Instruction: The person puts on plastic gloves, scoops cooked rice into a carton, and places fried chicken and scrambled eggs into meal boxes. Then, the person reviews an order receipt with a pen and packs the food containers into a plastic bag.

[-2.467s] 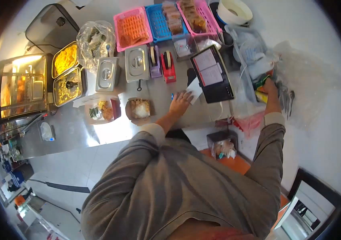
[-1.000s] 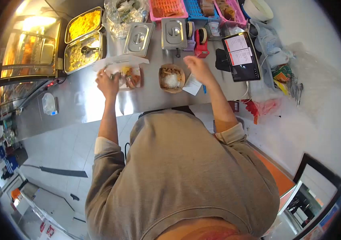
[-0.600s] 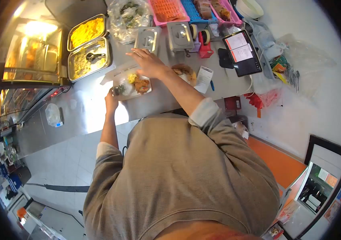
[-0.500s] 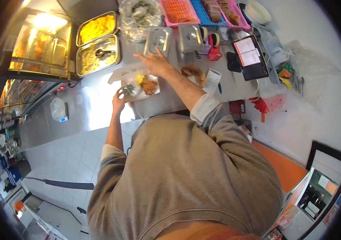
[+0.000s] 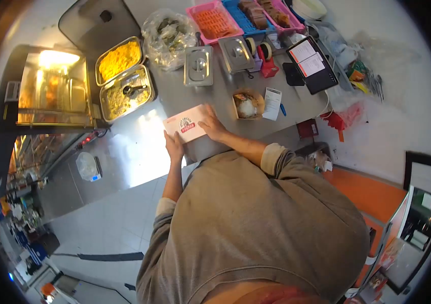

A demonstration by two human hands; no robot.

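Observation:
A closed white and pink food box (image 5: 186,123) with a red printed logo lies on the steel counter. My left hand (image 5: 174,145) grips its left end, thumb on the lid. On its right end rests my right hand (image 5: 212,124), its fingers round the edge. To the right stands an open brown box (image 5: 248,105) with rice and other food. Beside that box are a printed slip (image 5: 272,103) and a blue pen (image 5: 283,110).
Two food trays (image 5: 126,93) and a lit warming cabinet (image 5: 56,93) stand on the left. Behind are lidded steel containers (image 5: 198,66), a plastic bag of greens (image 5: 170,39), coloured baskets (image 5: 214,23), red tape dispenser (image 5: 268,66) and a tablet (image 5: 312,65).
The box that lay open with food showing now has its lid shut. My right hand has come down from above it onto its right end, and my left hand has taken hold of the left end.

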